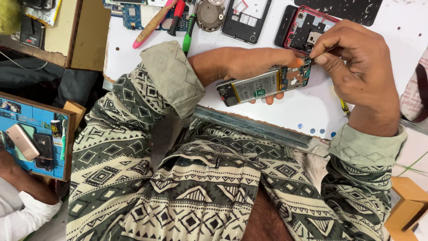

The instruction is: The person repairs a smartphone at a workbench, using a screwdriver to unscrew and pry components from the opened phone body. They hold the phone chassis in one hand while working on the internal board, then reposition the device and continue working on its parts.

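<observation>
Far left: a blue work mat [26, 129] in a wooden frame carries a pinkish phone [21, 142] and a dark phone [43, 151]; another person's arm in a white sleeve [20, 214] lies below it.
Upper left: a wooden shelf edge [67, 35] with dark clutter behind it.
Tabletop: white tabletop [290, 111], marked with small dark specks and blue dots, with a worn metal strip along its near edge.
Tools at the back: a pink-handled tool [151, 24], a red-handled screwdriver [176, 18] and a green-handled screwdriver [189, 33] lie side by side over a blue circuit board [133, 15].
Back middle: a black phone frame [245, 20], then a red phone housing [305, 29].
Left hand [249, 62]: fingers wrapped around the opened phone [263, 85], held just above the tabletop, battery side up.
Right hand [356, 67]: fingers pinched on a thin tool [317, 50] at the phone's top end; what kind of tool cannot be told.
Far right: tan cardboard boxes [408, 201].
</observation>
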A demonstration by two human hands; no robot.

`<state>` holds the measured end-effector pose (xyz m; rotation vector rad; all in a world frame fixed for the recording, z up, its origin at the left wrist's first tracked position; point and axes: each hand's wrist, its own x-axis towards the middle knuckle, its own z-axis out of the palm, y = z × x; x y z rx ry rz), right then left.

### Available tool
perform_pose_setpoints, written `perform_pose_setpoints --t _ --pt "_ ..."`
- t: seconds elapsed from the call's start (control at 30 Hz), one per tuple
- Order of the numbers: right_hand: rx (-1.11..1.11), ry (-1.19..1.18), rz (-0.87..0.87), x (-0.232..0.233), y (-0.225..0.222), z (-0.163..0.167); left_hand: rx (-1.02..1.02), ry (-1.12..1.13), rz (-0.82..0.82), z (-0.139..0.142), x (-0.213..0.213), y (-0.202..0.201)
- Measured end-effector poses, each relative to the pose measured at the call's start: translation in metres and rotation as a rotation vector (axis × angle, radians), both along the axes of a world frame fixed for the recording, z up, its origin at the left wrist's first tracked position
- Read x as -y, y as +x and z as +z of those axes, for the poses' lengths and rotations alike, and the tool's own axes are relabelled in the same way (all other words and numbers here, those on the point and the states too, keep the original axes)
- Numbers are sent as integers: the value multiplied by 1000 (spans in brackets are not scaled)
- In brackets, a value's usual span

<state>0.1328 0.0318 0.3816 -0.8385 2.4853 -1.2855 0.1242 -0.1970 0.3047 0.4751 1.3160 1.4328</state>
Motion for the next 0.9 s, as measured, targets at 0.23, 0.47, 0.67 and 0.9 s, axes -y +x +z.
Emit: perform_pose_setpoints --t 0.23,0.47,0.67,0.9 --pt "36 -47 -11 1 3 -2 84 -21 -23 -4 1 -3" --pt "66 -160 -54 -7 2 -19 -38 -101 -16 3 4 -1" --pt "-117 -306 -152 -20 -1 -34 35 30 106 1 -2 -4" --pt "-273 -315 -181 -27 -1 -39 104 376 368 -11 -4 -9"
